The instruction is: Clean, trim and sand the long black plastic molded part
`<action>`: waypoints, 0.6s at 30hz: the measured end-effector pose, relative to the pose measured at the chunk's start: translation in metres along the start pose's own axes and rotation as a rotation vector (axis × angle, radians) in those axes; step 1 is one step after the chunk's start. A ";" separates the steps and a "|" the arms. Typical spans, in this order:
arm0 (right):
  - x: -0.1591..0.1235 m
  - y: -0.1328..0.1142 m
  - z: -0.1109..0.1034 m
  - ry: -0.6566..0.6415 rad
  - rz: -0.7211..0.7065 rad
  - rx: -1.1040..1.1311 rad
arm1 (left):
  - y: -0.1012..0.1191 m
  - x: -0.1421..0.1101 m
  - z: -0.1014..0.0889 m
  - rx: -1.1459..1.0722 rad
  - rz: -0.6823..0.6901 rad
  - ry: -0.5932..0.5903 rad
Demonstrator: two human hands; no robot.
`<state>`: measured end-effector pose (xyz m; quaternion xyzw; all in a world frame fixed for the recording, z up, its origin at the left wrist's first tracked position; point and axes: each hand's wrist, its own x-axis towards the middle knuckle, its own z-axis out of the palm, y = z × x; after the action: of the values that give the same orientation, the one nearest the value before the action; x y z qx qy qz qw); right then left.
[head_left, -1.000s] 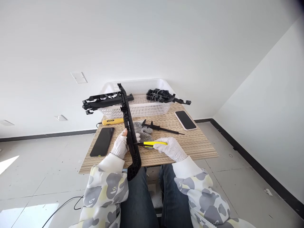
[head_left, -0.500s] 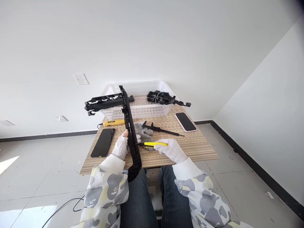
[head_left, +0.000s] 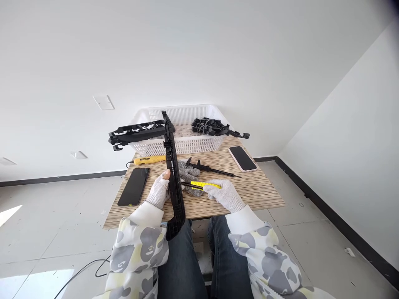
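My left hand (head_left: 159,191), in a white glove with the thumb tip bare, is closed around a long black plastic part (head_left: 176,195). The part stands steeply, its lower end over my lap and its upper end in front of the basket. In my gloved right hand (head_left: 226,194) is a yellow and black utility knife (head_left: 204,185). Its tip meets the right edge of the plastic part near my left fingers; whether it cuts in I cannot tell. Behind the knife lie grey knit gloves (head_left: 190,176) and a black caliper (head_left: 207,168) on the table.
A white plastic basket (head_left: 193,144) at the table's back holds more black plastic parts (head_left: 212,126), several sticking out past its rim. A yellow corded tool (head_left: 149,160) and a black phone (head_left: 134,187) lie left; a pink-edged phone (head_left: 243,158) lies right on the wooden table (head_left: 262,189).
The knife has moved slightly up along the plastic part's edge. The part's upper end leans a little more to the right. Both hands keep their holds.
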<state>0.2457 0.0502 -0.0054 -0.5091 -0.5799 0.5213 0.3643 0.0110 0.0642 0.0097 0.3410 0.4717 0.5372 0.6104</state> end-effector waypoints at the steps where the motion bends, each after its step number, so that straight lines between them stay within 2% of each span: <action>1: 0.000 -0.001 0.000 -0.010 0.003 -0.009 | 0.000 0.000 0.000 0.013 0.014 0.005; 8: 0.001 -0.005 0.001 0.024 0.089 0.047 | 0.007 -0.005 0.006 0.025 0.094 0.019; 12: 0.000 -0.005 0.001 0.043 0.070 0.028 | 0.009 -0.008 0.009 0.009 0.102 0.034; 16: 0.000 -0.003 0.000 -0.007 0.038 0.004 | 0.006 -0.004 0.005 0.044 0.104 0.057; 18: -0.001 -0.003 0.000 0.025 0.052 0.013 | 0.004 -0.003 0.002 0.093 0.117 0.077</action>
<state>0.2449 0.0497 -0.0024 -0.5281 -0.5586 0.5279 0.3611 0.0121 0.0626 0.0145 0.3749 0.4986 0.5622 0.5430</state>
